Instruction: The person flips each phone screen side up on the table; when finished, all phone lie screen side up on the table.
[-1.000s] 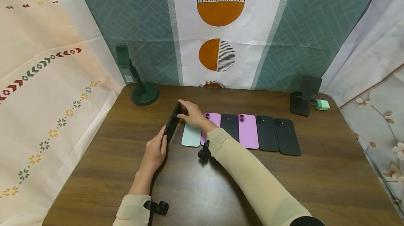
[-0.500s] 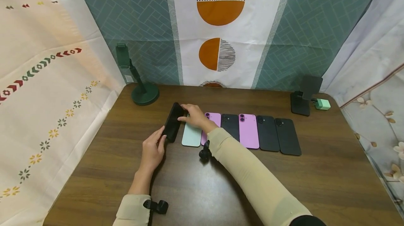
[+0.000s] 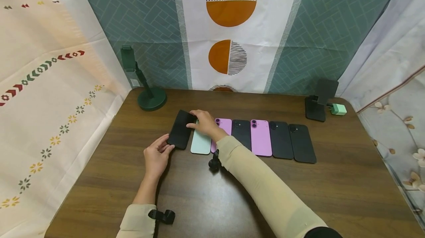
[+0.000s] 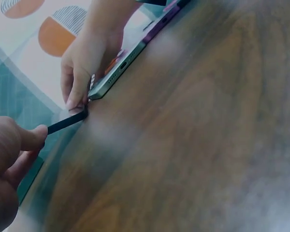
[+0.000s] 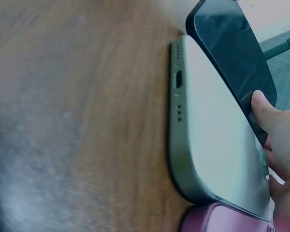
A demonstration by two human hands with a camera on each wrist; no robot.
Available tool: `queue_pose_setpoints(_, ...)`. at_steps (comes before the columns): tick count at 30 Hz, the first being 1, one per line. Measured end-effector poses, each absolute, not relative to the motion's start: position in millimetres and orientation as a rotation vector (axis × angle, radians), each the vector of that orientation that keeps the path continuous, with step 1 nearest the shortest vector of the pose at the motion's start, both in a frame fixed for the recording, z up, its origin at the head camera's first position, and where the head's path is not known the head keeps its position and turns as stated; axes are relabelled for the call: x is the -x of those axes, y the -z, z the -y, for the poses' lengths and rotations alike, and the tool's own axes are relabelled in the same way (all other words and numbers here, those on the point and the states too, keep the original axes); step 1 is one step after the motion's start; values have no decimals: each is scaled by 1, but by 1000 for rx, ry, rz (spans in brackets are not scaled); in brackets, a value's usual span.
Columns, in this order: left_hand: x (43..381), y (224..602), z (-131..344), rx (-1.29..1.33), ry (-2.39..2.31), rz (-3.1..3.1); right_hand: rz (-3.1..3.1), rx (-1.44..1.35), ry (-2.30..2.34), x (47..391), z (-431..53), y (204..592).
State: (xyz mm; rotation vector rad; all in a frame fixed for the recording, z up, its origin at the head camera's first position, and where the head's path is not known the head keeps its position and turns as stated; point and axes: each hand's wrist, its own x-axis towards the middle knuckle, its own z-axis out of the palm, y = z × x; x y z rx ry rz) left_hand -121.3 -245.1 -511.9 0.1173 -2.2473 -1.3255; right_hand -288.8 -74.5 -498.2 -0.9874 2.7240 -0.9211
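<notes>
My left hand (image 3: 156,157) pinches the near-left corner of a black smartphone (image 3: 180,131), thumb above it in the left wrist view. At the far right corner, my right hand (image 3: 205,123) holds the same phone, with its thumb (image 5: 262,104) on the dark upper face. This phone is tilted, its left side a little raised, and sits at the left end of a row. Right beside it lies a pale green phone (image 3: 200,143), partly under my right hand. A pink phone (image 3: 223,123) follows, mostly covered by my right hand and forearm.
Further right in the row lie a black phone (image 3: 241,129), a pink phone (image 3: 261,138) and two more black phones (image 3: 303,144). A green stand (image 3: 151,99) rises at the back left of the wooden table (image 3: 99,179). Back right are a black stand (image 3: 315,109) and a light green block (image 3: 338,109).
The black phone has turned from nearly on edge to almost flat, its dark face coming into view. My left hand has shifted slightly left and down; my right hand has barely moved.
</notes>
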Motion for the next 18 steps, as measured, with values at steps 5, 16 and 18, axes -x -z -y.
queue_pose_setpoints(5,122,513,249,-136,1219,2317,-2739,976,883,286,75,499)
queue_pose_setpoints(16,124,521,254,-110,1069,2429,-2730,1022,803,284,70,494)
queue_pose_setpoints(18,123,521,254,-100,1078,2441,-2723,1028,796,283,69,493)
